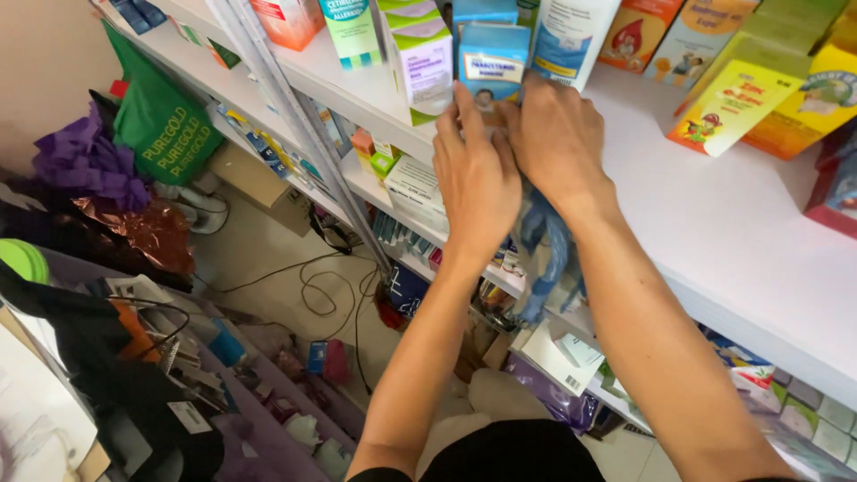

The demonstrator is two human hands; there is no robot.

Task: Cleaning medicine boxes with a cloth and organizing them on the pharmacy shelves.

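Both hands reach up to a small blue box (492,64) standing upright on the white shelf (714,223). The left hand (476,174) lies flat against the lower front of the box, fingers (468,112) straight and pointing upward, so its grip is open and pressed on the carton rather than closed around it. The right hand (555,134) sits just right of it, touching the box's lower right corner; its fingers curl at the edge of the box, but whether that grip actually clasps the carton cannot be told.

The blue box stands in a row of cartons near the shelf's front edge. Just to its left is a green and white box (422,58), and beyond that a teal and white box (353,31). To its right stands a white packet (571,36), and further right a yellow box (734,105) leans at an angle. A green bag (165,125) hangs at far left, above a floor strewn with cables (312,286).
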